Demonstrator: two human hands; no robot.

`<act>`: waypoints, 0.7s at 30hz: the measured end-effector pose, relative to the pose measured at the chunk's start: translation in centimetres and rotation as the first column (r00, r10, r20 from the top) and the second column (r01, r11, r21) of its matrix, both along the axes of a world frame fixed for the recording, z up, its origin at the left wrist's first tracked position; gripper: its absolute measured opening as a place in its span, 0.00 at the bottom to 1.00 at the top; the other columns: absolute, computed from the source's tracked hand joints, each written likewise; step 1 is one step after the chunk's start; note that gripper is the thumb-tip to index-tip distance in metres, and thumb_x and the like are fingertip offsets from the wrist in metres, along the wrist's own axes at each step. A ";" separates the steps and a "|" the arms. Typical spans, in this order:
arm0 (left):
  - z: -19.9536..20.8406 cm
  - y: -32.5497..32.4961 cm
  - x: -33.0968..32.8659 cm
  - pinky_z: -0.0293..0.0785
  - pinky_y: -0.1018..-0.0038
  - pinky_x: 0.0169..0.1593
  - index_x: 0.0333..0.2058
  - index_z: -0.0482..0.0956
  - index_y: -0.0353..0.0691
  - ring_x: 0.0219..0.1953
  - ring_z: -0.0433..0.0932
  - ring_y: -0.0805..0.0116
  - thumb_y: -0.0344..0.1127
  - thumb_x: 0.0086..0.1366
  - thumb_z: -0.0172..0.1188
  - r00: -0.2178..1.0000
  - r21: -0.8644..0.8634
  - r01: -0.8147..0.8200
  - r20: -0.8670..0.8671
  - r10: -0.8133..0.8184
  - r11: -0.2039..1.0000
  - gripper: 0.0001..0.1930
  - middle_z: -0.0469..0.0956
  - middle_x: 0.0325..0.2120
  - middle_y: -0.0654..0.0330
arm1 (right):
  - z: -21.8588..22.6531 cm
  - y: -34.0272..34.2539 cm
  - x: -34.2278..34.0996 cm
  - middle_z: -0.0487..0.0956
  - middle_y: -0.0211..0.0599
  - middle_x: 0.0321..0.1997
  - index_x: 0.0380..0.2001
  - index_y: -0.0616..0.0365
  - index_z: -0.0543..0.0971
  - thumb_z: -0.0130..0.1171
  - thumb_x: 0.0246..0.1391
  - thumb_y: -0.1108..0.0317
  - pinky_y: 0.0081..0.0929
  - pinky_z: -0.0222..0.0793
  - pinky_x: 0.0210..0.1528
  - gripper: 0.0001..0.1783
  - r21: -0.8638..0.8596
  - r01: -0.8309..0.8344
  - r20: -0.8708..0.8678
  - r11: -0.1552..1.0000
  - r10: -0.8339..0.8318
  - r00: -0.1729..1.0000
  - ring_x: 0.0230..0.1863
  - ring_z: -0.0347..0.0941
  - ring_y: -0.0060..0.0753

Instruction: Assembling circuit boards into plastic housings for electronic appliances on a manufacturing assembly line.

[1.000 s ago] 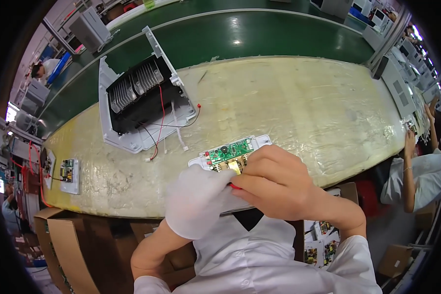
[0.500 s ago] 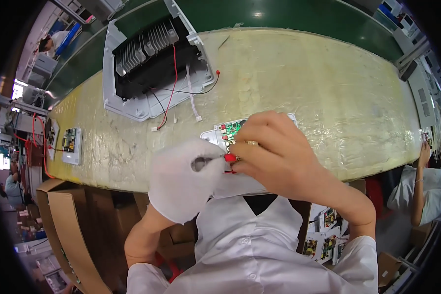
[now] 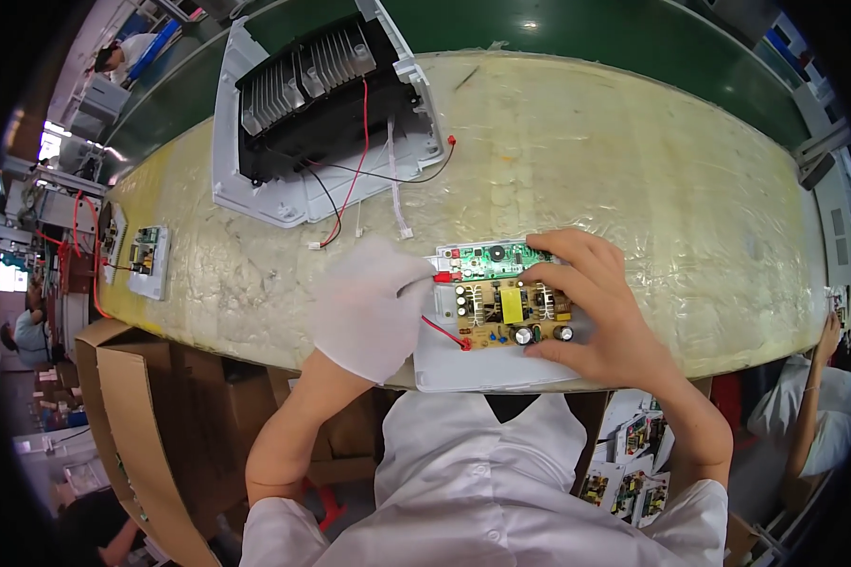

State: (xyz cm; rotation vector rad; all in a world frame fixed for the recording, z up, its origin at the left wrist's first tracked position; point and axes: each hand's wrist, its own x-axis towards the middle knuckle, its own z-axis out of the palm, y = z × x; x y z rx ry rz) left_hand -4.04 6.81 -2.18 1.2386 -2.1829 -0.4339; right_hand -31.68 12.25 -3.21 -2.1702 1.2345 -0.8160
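Observation:
In front of me a white plastic panel (image 3: pixel 482 374) carries a green circuit board (image 3: pixel 477 266) and, nearer me, a tan circuit board (image 3: pixel 491 330) with a yellow transformer and capacitors. My left hand (image 3: pixel 369 307), in a white glove, is closed at the green board's left end. Its fingertips pinch a red plug (image 3: pixel 442 277); the glove partly hides it. A red wire (image 3: pixel 443 331) runs from under the glove to the tan board. My bare right hand (image 3: pixel 605 317) grips the boards from the right, thumb and fingers on their right ends.
Beyond, a white housing (image 3: pixel 284 205) with a black finned heat sink (image 3: pixel 304 85) and loose wires stands on the film-covered table (image 3: pixel 633 161). Another board on a panel (image 3: pixel 148 263) lies far left. Cardboard boxes (image 3: pixel 128 425) and more boards (image 3: pixel 633 463) are below the table's edge. A co-worker's arm (image 3: pixel 816 392) shows at right.
My right hand has moved from the red plug to the right ends of the boards, uncovering them. The left hand stays at the plug. The view has shifted slightly.

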 end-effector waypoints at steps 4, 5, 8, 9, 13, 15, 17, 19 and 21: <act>0.3 -0.3 0.0 0.74 0.65 0.35 0.34 0.88 0.39 0.31 0.80 0.56 0.21 0.54 0.70 0.998 0.006 0.050 0.037 -0.050 0.999 0.08 0.79 0.28 0.55 | 0.0 -0.3 -0.1 0.73 0.41 0.70 0.55 0.54 0.79 0.82 0.35 0.67 0.49 0.53 0.72 0.39 0.016 0.002 0.023 1.000 -0.003 1.000 0.71 0.64 0.53; 0.3 -0.3 -0.1 0.74 0.65 0.35 0.34 0.88 0.39 0.31 0.80 0.56 0.21 0.54 0.70 0.998 0.009 0.051 0.041 -0.052 0.999 0.08 0.79 0.28 0.55 | -0.1 -0.3 -0.1 0.73 0.41 0.70 0.55 0.54 0.79 0.82 0.35 0.67 0.49 0.53 0.72 0.39 0.018 0.004 0.027 1.000 -0.004 1.000 0.71 0.64 0.53; 0.3 -0.2 -0.1 0.75 0.61 0.37 0.34 0.86 0.40 0.34 0.79 0.52 0.22 0.58 0.65 0.999 0.036 0.032 0.036 -0.033 0.999 0.06 0.77 0.29 0.54 | -0.3 -0.4 -0.1 0.73 0.42 0.70 0.55 0.54 0.79 0.82 0.36 0.66 0.50 0.53 0.72 0.38 0.009 0.002 0.034 1.000 -0.002 0.999 0.71 0.64 0.53; 0.4 -0.2 -0.2 0.74 0.61 0.37 0.34 0.86 0.40 0.34 0.79 0.51 0.22 0.58 0.65 0.999 0.044 0.028 0.044 -0.030 0.999 0.07 0.76 0.29 0.54 | -0.3 -0.4 -0.1 0.73 0.42 0.70 0.55 0.54 0.79 0.82 0.36 0.66 0.50 0.53 0.72 0.38 0.009 0.002 0.028 1.000 -0.002 1.000 0.71 0.64 0.53; 0.6 -0.4 -0.2 0.73 0.59 0.37 0.33 0.85 0.39 0.33 0.77 0.50 0.23 0.58 0.64 0.997 0.045 0.049 0.057 -0.052 0.998 0.06 0.74 0.28 0.53 | -0.2 -0.3 -0.2 0.73 0.42 0.70 0.54 0.54 0.79 0.83 0.35 0.65 0.50 0.53 0.71 0.38 0.009 0.007 0.020 1.000 -0.007 1.000 0.71 0.64 0.53; 1.0 -0.6 -0.2 0.73 0.58 0.37 0.33 0.85 0.39 0.33 0.77 0.50 0.23 0.58 0.64 0.994 0.046 0.073 0.082 -0.077 0.996 0.05 0.74 0.28 0.53 | -0.2 -0.3 -0.2 0.73 0.42 0.70 0.54 0.54 0.79 0.83 0.35 0.65 0.50 0.53 0.71 0.38 0.011 0.004 0.026 1.000 -0.004 1.000 0.71 0.64 0.54; 1.4 -0.9 -0.1 0.73 0.57 0.38 0.32 0.85 0.39 0.33 0.77 0.49 0.24 0.58 0.64 0.989 0.048 0.096 0.107 -0.100 0.994 0.04 0.74 0.28 0.52 | -0.3 -0.4 -0.1 0.73 0.42 0.70 0.54 0.54 0.79 0.83 0.35 0.65 0.50 0.53 0.71 0.38 0.014 -0.001 0.032 1.000 0.001 0.999 0.71 0.64 0.54; 1.6 -1.6 0.0 0.73 0.61 0.35 0.34 0.88 0.42 0.31 0.78 0.54 0.25 0.57 0.68 0.965 0.010 0.159 0.209 -0.157 0.987 0.06 0.76 0.26 0.56 | -0.3 -0.3 -0.2 0.73 0.42 0.69 0.54 0.54 0.79 0.83 0.35 0.64 0.50 0.53 0.71 0.38 0.010 0.006 0.036 1.000 -0.007 0.999 0.70 0.65 0.54; 1.8 -1.8 0.1 0.73 0.60 0.35 0.34 0.88 0.41 0.31 0.78 0.54 0.25 0.57 0.67 0.965 0.048 0.157 0.204 -0.164 0.986 0.07 0.76 0.26 0.55 | -0.4 -0.3 -0.1 0.73 0.42 0.69 0.54 0.54 0.79 0.83 0.35 0.64 0.51 0.53 0.71 0.38 0.008 0.009 0.036 1.000 -0.010 0.999 0.70 0.65 0.54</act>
